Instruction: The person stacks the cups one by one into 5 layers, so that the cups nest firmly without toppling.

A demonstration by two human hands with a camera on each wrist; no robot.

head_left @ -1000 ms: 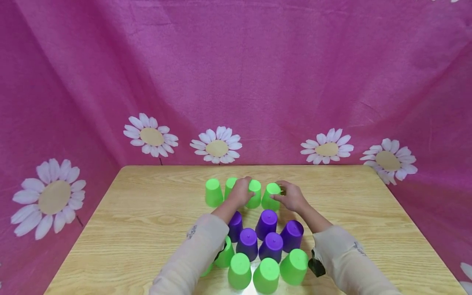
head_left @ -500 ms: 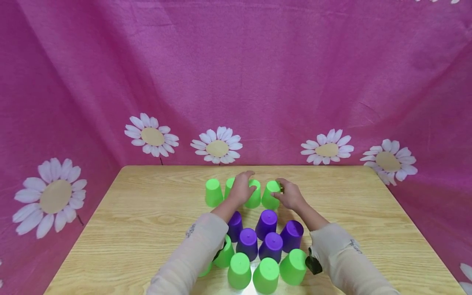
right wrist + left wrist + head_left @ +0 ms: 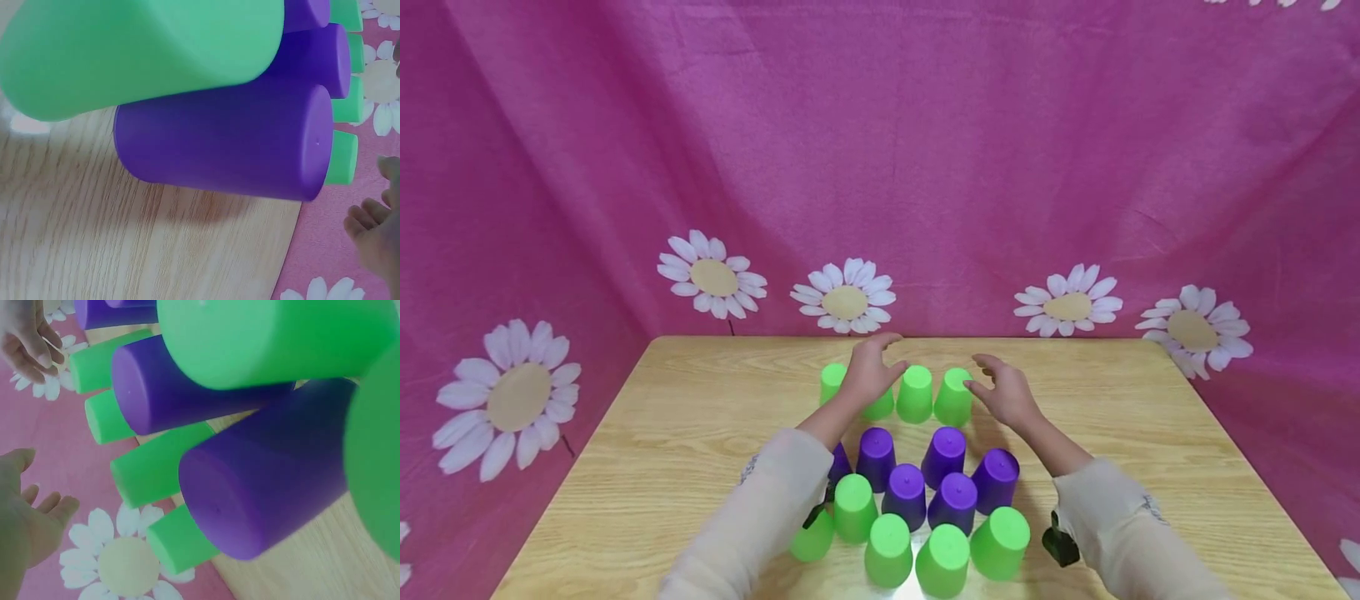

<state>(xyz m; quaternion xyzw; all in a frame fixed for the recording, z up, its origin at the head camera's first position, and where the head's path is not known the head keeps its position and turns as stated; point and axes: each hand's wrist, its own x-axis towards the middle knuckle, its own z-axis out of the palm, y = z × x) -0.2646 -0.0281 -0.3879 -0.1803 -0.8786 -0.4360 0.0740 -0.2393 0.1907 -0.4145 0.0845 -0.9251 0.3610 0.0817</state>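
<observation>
Left hand (image 3: 867,371) and right hand (image 3: 1009,398) — fingers parted, holding nothing
Beyond the purple cups (image 3: 906,498) stand four green cups (image 3: 915,397) in a row; both hands hover there — the left over them, the right just beside; nearer than the purple cups, more green cups (image 3: 888,553)

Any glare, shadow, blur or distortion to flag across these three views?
Head: bright glare on the wooden table at the bottom edge, between the two nearest green cups; left wrist: hazy, scene turned sideways, a green cup cut off at the right edge; right wrist: glare at far left, soft shadow below the largest purple cup.
</observation>
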